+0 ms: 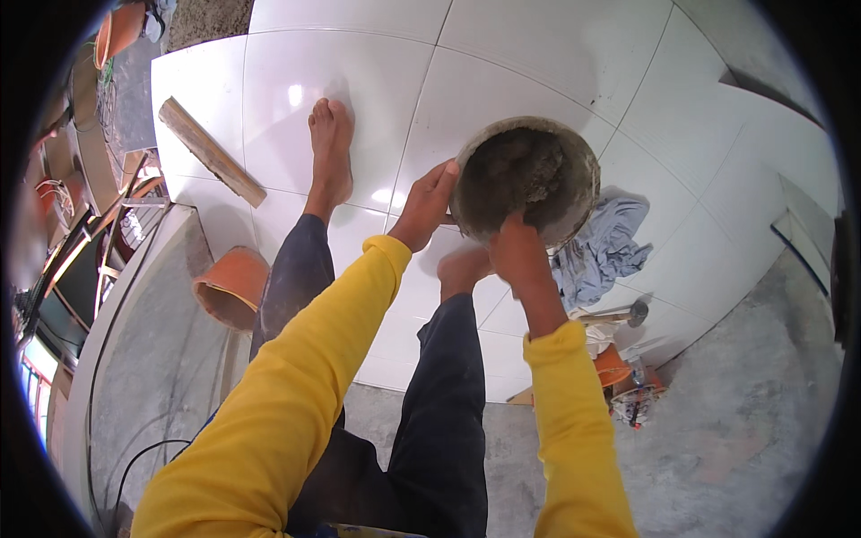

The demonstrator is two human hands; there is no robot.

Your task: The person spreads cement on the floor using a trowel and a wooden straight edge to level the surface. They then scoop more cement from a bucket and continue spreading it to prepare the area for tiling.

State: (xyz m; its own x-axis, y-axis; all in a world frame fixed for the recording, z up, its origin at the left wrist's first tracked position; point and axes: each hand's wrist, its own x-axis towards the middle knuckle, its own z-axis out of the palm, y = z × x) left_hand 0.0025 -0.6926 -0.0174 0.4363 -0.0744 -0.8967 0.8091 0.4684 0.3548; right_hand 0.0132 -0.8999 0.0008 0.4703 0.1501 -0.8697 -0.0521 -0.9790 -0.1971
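A round bucket (pixel 589 152) with a crusted rim is tilted so its mouth faces me, and wet grey mortar (pixel 529 170) lies inside, with a lump toward the right. My left hand (pixel 429 206) is closed on the bucket's left rim, thumb near the edge. A short brown piece sticks out beside that hand; I cannot tell what it is. My right hand (pixel 520 254) is closed at the near side of the bucket's mouth, its fingers reaching over the rim. Whatever it grips is hidden by the hand and the mortar.
Glossy white tiles (pixel 359 81) lie under my bare feet. A wooden strip (pixel 212 151) rests at the left, near an overturned orange bucket (pixel 235 282). Right of the mortar bucket are a crumpled grey cloth (pixel 603 247), a hammer-like tool (pixel 635 313) and an orange container (pixel 612 366).
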